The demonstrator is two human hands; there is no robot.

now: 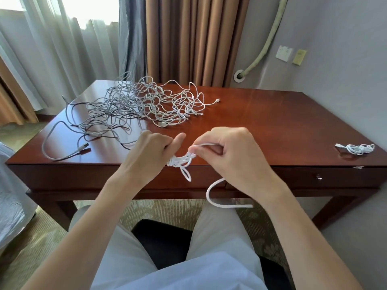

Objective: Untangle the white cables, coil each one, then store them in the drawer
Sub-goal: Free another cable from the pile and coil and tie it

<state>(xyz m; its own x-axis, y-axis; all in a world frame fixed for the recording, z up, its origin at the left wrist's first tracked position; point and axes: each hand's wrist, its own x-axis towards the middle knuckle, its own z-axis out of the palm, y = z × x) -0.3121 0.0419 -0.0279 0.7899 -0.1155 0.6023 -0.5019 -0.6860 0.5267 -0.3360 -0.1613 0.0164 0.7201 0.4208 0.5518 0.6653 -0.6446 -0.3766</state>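
My left hand grips a small bundle of white cable just above the desk's front edge. My right hand pinches a strand of the same cable beside the bundle; its loose tail loops down below the desk edge. A big tangle of white and grey cables lies on the far left half of the desk. One coiled white cable rests at the right front corner. The drawer, shut, sits in the desk's front on the right.
The dark wooden desk stands against curtains and a grey wall with sockets. A bed edge is at the left. My legs and a black chair seat are below the desk front.
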